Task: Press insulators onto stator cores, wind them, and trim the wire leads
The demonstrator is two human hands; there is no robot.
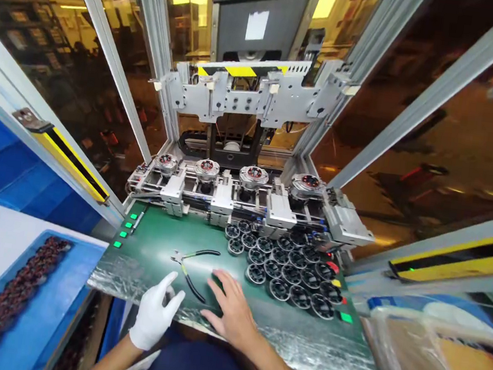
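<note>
1. Head view, hands: the left hand, in a white glove, rests at the near edge of a green work mat, fingers loosely curled and holding nothing. The bare right hand lies flat on the mat just beside it, fingers spread, also holding nothing.
2. Head view, tool: black-handled pliers lie on the mat just beyond both hands, handles apart, nose pointing left. The left thumb is close to one handle; I cannot tell whether it touches.
3. Head view, parts: a cluster of round dark stator rings stands on the mat to the right of the right hand, near but apart from it.
4. Head view, machine: behind the mat, a fixture row carries four round parts seated in its nests.
5. Head view, left side: a blue tray holds a line of copper-wound parts.
6. Judgement: the hands seem paused between actions. Taking up the pliers would call for a short forward reach and closing on the handles.
</note>
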